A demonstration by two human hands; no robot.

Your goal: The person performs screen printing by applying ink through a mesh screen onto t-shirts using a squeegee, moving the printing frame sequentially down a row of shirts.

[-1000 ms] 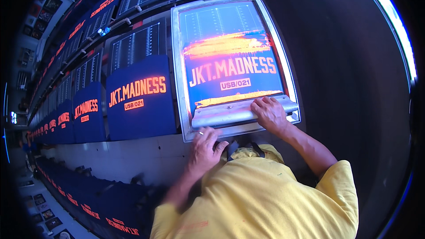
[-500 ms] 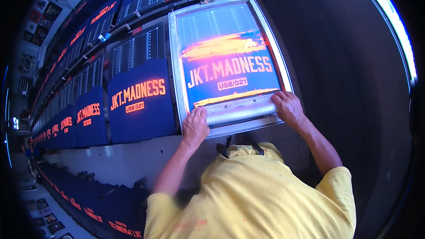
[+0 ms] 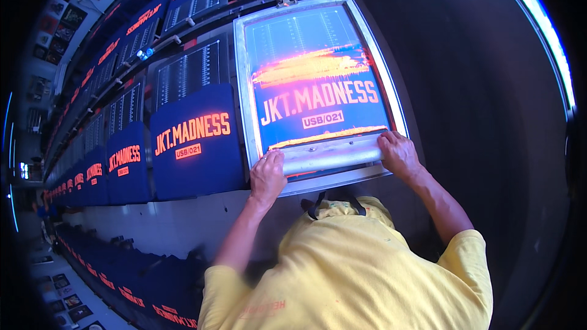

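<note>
Head view: left hand (image 3: 267,177) and right hand (image 3: 400,153) closed on opposite ends of metal squeegee (image 3: 333,157), which lies between them. Probably stiff, rather heavy, slippery where inked; ends seem best hold. Orange ink (image 3: 312,66) beyond hands. Screen frame (image 3: 244,88) rails limit sideways room. Navy shirt (image 3: 199,174) left of left hand.

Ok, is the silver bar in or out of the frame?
In: the near edge of the frame shows below the silver bar, held by the left hand and right hand.
</note>
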